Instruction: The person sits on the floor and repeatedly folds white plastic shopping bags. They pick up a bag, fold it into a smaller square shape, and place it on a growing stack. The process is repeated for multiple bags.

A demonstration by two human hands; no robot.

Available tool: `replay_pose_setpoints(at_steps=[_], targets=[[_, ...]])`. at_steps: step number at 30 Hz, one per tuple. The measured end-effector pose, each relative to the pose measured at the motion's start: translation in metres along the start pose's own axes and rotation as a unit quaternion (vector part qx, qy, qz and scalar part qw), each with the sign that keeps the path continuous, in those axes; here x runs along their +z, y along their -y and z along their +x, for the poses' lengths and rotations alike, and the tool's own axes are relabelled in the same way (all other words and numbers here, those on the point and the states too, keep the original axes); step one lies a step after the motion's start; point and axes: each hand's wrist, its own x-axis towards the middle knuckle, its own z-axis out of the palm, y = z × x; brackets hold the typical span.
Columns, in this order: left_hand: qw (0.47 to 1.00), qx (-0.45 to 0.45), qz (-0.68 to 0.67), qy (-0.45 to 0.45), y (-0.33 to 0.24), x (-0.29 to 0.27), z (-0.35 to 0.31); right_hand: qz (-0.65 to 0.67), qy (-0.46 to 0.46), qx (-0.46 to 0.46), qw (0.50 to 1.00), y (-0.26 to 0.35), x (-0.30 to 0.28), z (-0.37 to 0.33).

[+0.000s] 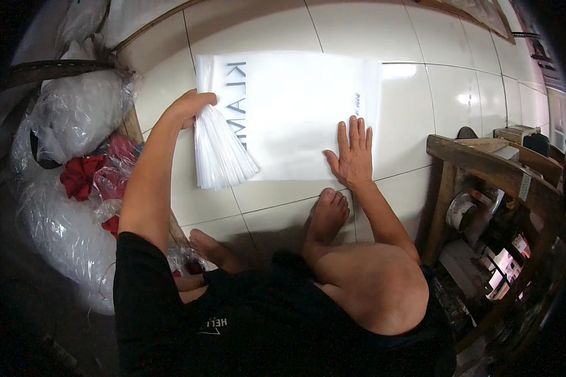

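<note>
Fanned plastic sheets (223, 154) could spill if the left hand (193, 108), pinching them at ten o'clock, slackens (right hand (353, 157), two o'clock, lies flat, spread).

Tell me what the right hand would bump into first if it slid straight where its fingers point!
Nothing to bump, it seems: the right hand would first slide over the small dark print on the white plastic sheet, then the tiled floor. That way looks free up to the picture's edge.
</note>
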Motion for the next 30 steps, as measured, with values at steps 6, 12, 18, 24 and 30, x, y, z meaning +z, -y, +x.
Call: replay_pose_setpoints(at_steps=[6, 12, 18, 24, 30], targets=[[0.997, 0.020, -0.058, -0.043, 0.017, -0.004, 0.012, 0.032, 0.014, 0.004, 0.999, 0.007, -0.007, 0.006], [0.799, 0.452, 0.067, -0.391, -0.007, 0.127, -0.035, 0.003, 0.030, 0.001, 1.000, 0.008, -0.011, 0.006], [0.778, 0.544, 0.289, -0.122, 0.052, 0.274, -0.022, -0.029, 0.032, 0.002, 0.999, 0.001, 0.002, 0.004], [0.785, 0.416, 0.389, -0.244, 0.081, 0.209, -0.031, -0.022, 0.039, 0.003, 0.999, 0.010, -0.008, 0.006], [0.831, 0.341, 0.340, -0.279, 0.102, 0.146, -0.039, -0.020, 0.034, -0.008, 0.999, 0.008, -0.011, 0.009]])
